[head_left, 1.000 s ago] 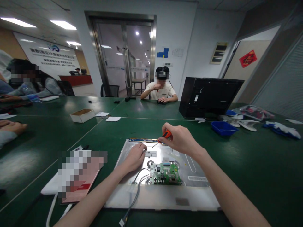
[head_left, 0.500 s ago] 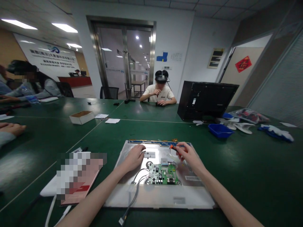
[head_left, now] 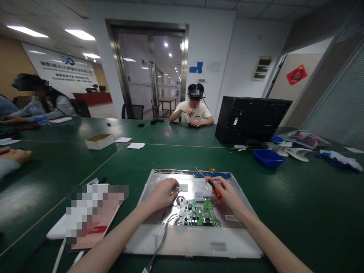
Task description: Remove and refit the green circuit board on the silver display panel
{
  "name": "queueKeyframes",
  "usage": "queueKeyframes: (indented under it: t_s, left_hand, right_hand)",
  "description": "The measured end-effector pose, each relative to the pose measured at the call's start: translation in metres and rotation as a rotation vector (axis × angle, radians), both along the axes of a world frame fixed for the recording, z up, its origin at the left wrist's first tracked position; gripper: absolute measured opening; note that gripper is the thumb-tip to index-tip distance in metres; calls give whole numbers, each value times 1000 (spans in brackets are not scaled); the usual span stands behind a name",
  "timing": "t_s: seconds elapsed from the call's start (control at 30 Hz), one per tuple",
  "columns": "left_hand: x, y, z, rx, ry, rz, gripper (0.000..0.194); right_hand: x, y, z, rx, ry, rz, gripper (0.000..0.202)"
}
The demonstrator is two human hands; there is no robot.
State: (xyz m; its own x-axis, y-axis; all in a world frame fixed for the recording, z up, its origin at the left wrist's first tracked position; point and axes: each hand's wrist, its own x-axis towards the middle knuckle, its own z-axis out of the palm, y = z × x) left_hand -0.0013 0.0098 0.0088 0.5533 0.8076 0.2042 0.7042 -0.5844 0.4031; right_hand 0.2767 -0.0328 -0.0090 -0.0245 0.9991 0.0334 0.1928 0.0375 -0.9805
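Note:
My right hand (head_left: pixel 226 191) is closed round a screwdriver (head_left: pixel 212 182) with an orange and black handle. Its thin shaft points up and left over the blue circuit strip at the far edge of the display panel (head_left: pixel 199 237). My left hand (head_left: pixel 163 193) is over the panel's left half, fingers curled in towards the thumb; whatever they may pinch is too small to make out. The silver panel lies back side up, bearing a green circuit board (head_left: pixel 199 212) in the middle. Grey cables (head_left: pixel 165 233) run from the board over the near edge.
A power strip (head_left: pixel 57 227) and a pink booklet (head_left: pixel 105 220) lie at the left. Farther off are a white box (head_left: pixel 99 141), a blue tray (head_left: pixel 269 157), a black monitor (head_left: pixel 251 119) and gloves (head_left: pixel 339 160). Co-workers sit across (head_left: pixel 195 110) and at the left (head_left: pixel 54 100).
My right hand has tilted the screwdriver, so more of its handle and shaft shows. The fingers of my left hand have curled inward and shifted slightly right. The view has moved a little.

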Motion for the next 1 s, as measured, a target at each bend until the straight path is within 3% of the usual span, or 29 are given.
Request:
queueKeyframes:
  t_s: [0.33,0.7,0.87,1.0]
  left_hand:
    - [0,5,3,-7,42,-4,21]
    - [8,19,-12,76,37,20,14]
    - [0,0,3,44,-23,-10,9]
    - [-3,-31,20,-163,-195,-191,10]
  right_hand:
    - [-4,-4,6,-5,-10,20,45]
    - [-5,-5,4,-5,-26,19,43]
    - [-8,-7,16,53,-50,10,40]
    - [-19,-9,34,111,-63,-12,36]
